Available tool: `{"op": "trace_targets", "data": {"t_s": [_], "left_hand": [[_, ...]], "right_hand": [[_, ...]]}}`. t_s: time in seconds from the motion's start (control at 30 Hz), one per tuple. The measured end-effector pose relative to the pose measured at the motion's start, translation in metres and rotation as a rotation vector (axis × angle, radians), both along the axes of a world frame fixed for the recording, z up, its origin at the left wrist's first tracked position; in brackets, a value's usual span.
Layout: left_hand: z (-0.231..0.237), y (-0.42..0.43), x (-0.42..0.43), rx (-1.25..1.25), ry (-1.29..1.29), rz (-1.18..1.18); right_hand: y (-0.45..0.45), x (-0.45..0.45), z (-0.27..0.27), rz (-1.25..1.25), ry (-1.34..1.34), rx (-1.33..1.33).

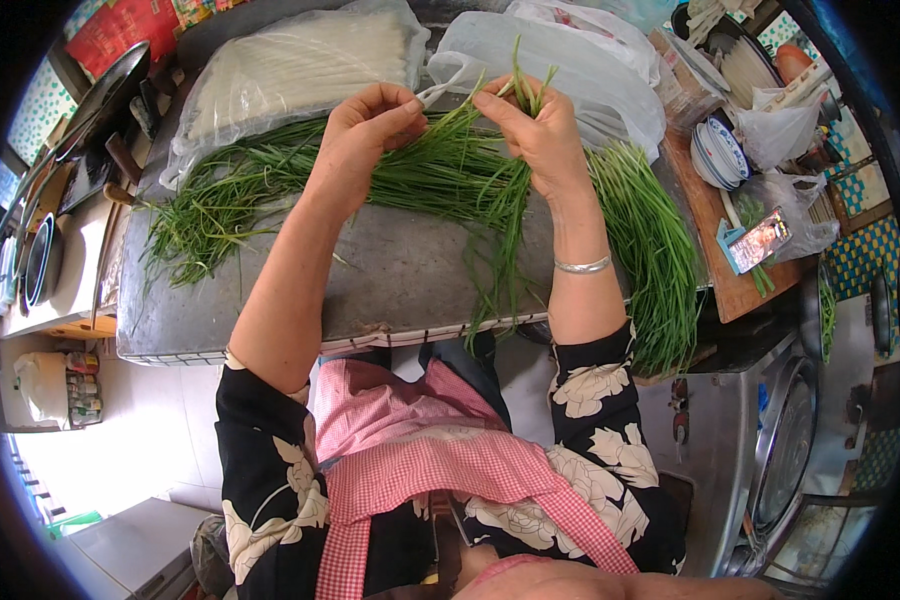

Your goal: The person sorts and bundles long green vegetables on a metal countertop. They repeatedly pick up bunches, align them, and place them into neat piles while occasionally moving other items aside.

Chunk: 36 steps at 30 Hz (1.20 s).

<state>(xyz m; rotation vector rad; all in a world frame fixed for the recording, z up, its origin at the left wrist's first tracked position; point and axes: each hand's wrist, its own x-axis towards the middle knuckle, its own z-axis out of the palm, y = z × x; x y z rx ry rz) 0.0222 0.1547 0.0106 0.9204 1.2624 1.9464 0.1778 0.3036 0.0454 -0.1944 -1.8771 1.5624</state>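
Long green garlic chives (442, 169) lie in a loose band across the grey tabletop (405, 270). My right hand (544, 127) pinches a small bunch of them; pale stalk ends stick up above the fingers and the leaves hang down below the palm. Thumb and fingers of my left hand (367, 135) are closed on some chive stalks that slant between the two hands; its fingertips are partly hidden. A thicker chive bundle (645, 255) lies right of my right forearm, its leaves drooping over the table's front edge.
Behind the chives are a plastic-wrapped pack of pale noodle-like strands (300, 67) and white plastic bags (547, 67). A wooden board (750, 277) at right bears stacked bowls (720, 154) and a propped phone (759, 240). Wooden handles (122, 159) jut out at left.
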Motion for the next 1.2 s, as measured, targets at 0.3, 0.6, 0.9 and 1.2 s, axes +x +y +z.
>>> {"op": "trace_targets", "data": {"t_s": [0.3,0.6,0.9,1.2], "left_hand": [[0.0002,0.0007,0.0062,-0.113,0.320,-0.098],[0.0025,0.0001,0.0078,-0.064,0.067,-0.124],[0.0041,-0.0020,0.0040,-0.088,-0.018,-0.194],[0.0012,0.0004,0.0028,-0.139,-0.001,-0.073]], "right_hand": [[-0.0029,0.0004,-0.0007,0.021,-0.078,0.050],[0.0010,0.0019,-0.0015,0.018,-0.116,0.094],[-0.0009,0.0011,-0.0013,0.026,-0.117,0.156],[-0.0019,0.0004,-0.0019,0.046,-0.129,0.163]]}}
